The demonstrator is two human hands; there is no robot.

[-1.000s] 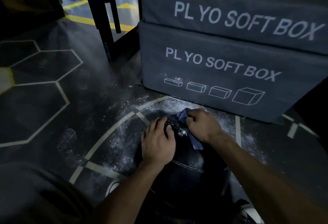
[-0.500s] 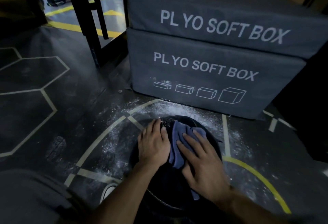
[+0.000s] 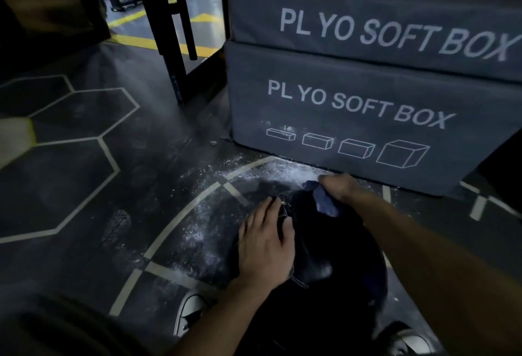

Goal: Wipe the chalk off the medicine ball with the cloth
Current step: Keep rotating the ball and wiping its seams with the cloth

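**Far side of the ball under the cloth**

The medicine ball (image 3: pixel 319 248) sits on the dark gym floor (image 3: pixel 118 175) at about 6 o'clock in the view, between the person's shoes and just in front of the lower plyo soft box (image 3: pixel 353 118). The left hand (image 3: pixel 265 245) lies flat and open on the ball's 9 o'clock side, fingers spread, gripping nothing, only steadying it. The right hand (image 3: pixel 337 186) is closed around the bunched blue cloth (image 3: pixel 324 203) and presses it against the ball's 12 o'clock edge, the side nearest the box. Loose white chalk (image 3: pixel 285 170) dusts the floor from 10 to 12 o'clock around the ball.

The step in hand looks like the wiping stroke itself, worked over the far upper surface. The ball is so dark and dimly lit that I cannot tell how much chalk is left on it. The next move probably calls for drawing the cloth toward the body, or rolling the ball under the left palm to expose an unwiped patch, while keeping the cloth off the chalky floor.
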